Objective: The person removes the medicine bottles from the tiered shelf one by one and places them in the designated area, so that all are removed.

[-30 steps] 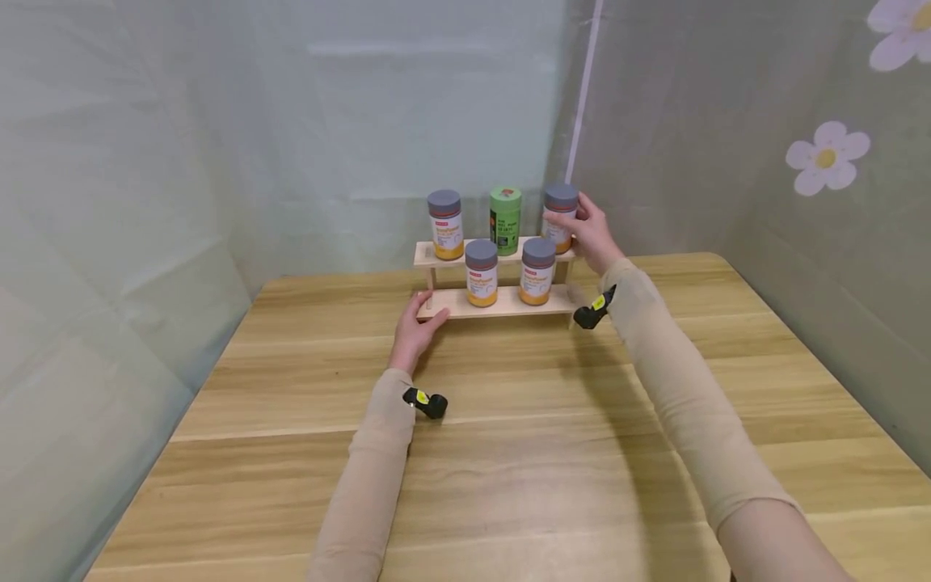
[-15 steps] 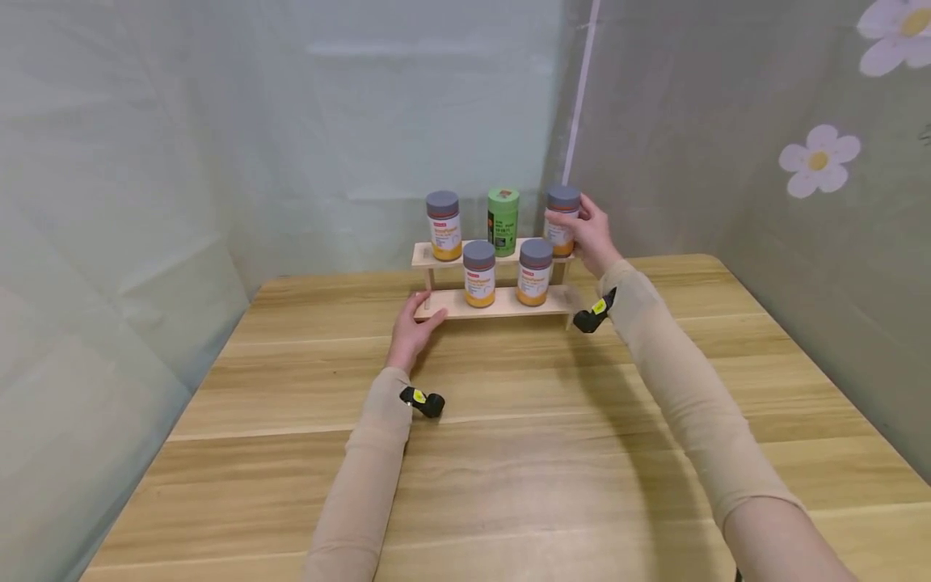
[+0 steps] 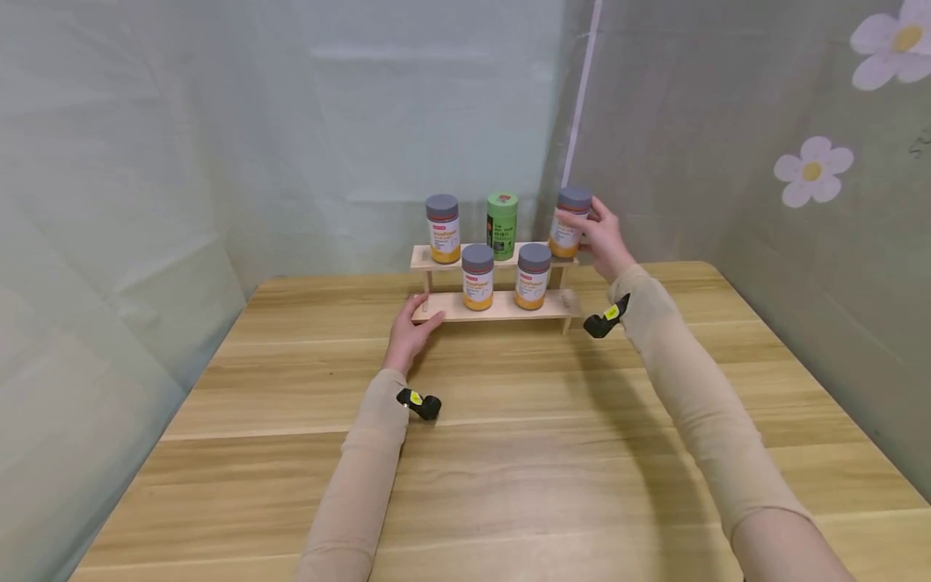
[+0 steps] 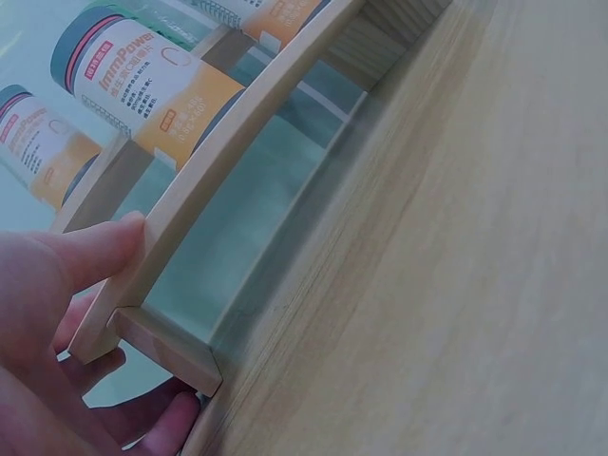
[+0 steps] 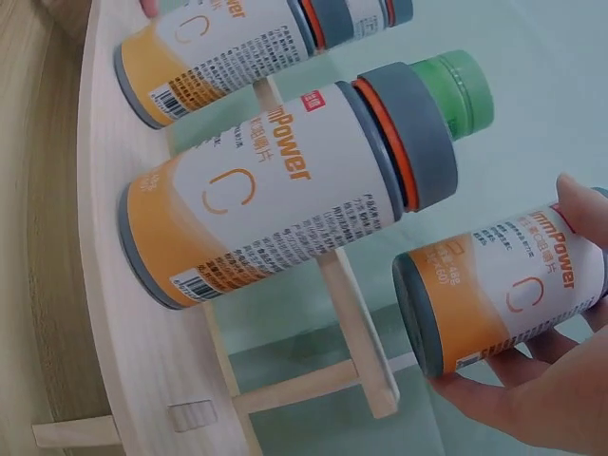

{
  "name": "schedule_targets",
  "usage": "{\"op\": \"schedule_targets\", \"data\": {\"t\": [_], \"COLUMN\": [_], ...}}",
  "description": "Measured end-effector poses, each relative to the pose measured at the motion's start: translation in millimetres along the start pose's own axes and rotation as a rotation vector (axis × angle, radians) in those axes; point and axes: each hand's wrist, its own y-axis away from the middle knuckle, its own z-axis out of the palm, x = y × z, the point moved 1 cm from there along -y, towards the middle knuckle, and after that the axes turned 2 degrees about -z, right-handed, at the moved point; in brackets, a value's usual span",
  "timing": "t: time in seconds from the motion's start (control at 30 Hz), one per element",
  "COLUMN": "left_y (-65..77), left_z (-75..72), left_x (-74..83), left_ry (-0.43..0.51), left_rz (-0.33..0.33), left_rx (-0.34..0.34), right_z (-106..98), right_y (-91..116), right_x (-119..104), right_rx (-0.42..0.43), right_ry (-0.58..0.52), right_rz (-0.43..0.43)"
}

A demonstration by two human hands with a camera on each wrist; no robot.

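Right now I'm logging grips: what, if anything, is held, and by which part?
Right hand holds a grey-lidded bottle by its body; left hand grips the lower shelf by its left end.

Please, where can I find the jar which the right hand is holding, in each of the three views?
Head: right of centre, the jar is in the right hand, by the upper right end of the wooden stand.
Left wrist: not in this picture.
Right wrist: at the right side, a little below mid-height.
Shared landmark: the wooden stand, partly visible in both wrist views.
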Motion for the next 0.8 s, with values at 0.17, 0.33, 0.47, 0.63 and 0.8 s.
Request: {"op": "schedule_targets", "data": {"t": [0.17,0.33,0.47,0.63,0.8], "left_y": [-0.5,0.8,1.0,0.6,0.1], "left_z": [1.6,1.7,2.7,2.1,0.3], "left_x": [0.3,1.0,0.0,-1.7,-1.5], "left_ry": [0.016,0.009,0.008,0.014,0.013], "left_rz": [0.015,0.006,0.003,0.011,0.007], "left_rx": [0.0,-0.01,-0.014,-0.012,-0.023], "right_z": [-4.2,-8.8,-13.9,-20.1,-25.8], "right_y": [2.9,5.5,6.6,5.6,6.5], "right_x": [-5.7,-7.6,-6.2,-4.1,-1.5], "right_rx": [-0.023,-0.039,-0.029,-0.016,0.003], "right_ry": [0.015,0.042,0.057,0.042,0.02], "right_rz": [-0.015,-0.011,-0.011,-0.006,-0.007]}}
